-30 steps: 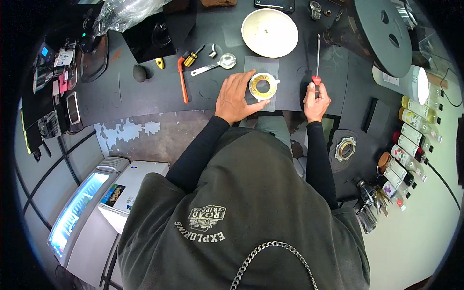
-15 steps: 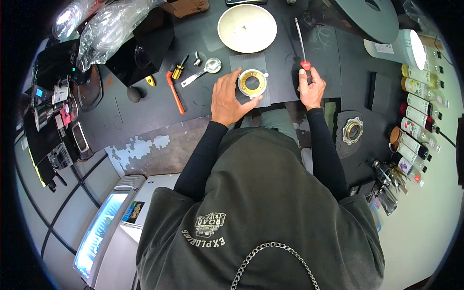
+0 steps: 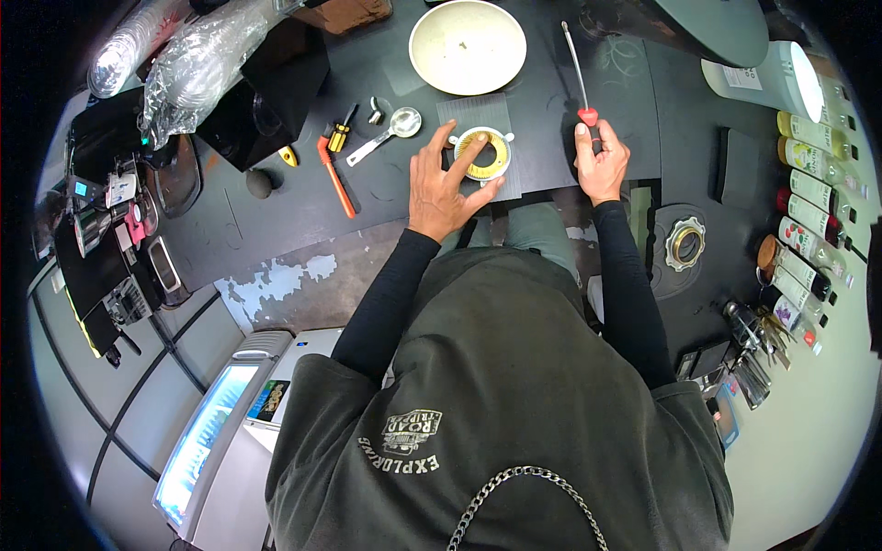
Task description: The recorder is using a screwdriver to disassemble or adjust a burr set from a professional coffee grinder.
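A gold toothed ring, which looks like a grinder burr (image 3: 501,163), sits in a pale metal carrier with small lugs. It lies on a grey ribbed mat (image 3: 511,110) near the table's front edge. My left hand (image 3: 439,191) is spread at its left side, index fingertip over the ring's top face and thumb by its lower rim. Further right, my right hand (image 3: 602,167) is closed on the red handle of a screwdriver (image 3: 577,73), whose long shaft points away from me. Most of the handle is hidden in the hand.
Beyond the mat stands a cream bowl (image 3: 468,46). To the left lie a metal scoop (image 3: 404,121), a yellow-black screwdriver (image 3: 338,138) and an orange-handled tool (image 3: 339,179). At right are a scalloped metal collar (image 3: 684,245) and several bottles (image 3: 808,188). Plastic-wrapped goods (image 3: 207,64) stand far left.
My left index finger has moved from the carrier's outer side onto the ring's top face. The right hand still holds the screwdriver in nearly the same place. The whole view has shifted slightly.
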A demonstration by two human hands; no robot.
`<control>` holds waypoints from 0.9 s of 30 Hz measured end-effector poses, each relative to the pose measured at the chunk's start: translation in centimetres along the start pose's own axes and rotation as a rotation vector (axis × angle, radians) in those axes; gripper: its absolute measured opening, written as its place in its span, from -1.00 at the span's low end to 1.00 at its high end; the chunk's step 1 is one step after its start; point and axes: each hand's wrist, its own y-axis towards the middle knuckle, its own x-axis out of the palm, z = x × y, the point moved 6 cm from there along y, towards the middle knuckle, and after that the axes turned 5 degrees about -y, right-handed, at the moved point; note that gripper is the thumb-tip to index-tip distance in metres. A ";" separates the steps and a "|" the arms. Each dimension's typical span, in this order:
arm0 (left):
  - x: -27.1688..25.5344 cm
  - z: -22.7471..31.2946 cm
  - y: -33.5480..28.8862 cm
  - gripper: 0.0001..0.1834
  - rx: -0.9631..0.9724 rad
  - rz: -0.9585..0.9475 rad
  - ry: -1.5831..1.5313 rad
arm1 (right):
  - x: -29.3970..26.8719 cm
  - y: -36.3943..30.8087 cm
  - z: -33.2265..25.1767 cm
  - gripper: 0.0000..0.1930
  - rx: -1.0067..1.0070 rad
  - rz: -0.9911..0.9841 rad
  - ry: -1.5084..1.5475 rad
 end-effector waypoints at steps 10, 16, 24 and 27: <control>-0.3 0.3 0.2 -0.32 0.027 0.022 0.017 | 0.2 0.2 0.6 -0.75 0.002 0.015 0.016; -1.5 0.0 -0.3 -0.26 -0.022 0.079 -0.235 | 0.2 -0.3 1.2 -0.74 0.141 -0.089 0.090; -5.1 4.4 1.1 -0.47 -0.366 0.253 -1.157 | -2.7 -8.1 -8.8 -0.78 -0.082 -0.374 0.107; -7.2 6.0 1.5 -0.55 -0.362 0.260 -1.253 | -2.7 -11.2 -10.1 -0.81 -0.076 -0.456 0.123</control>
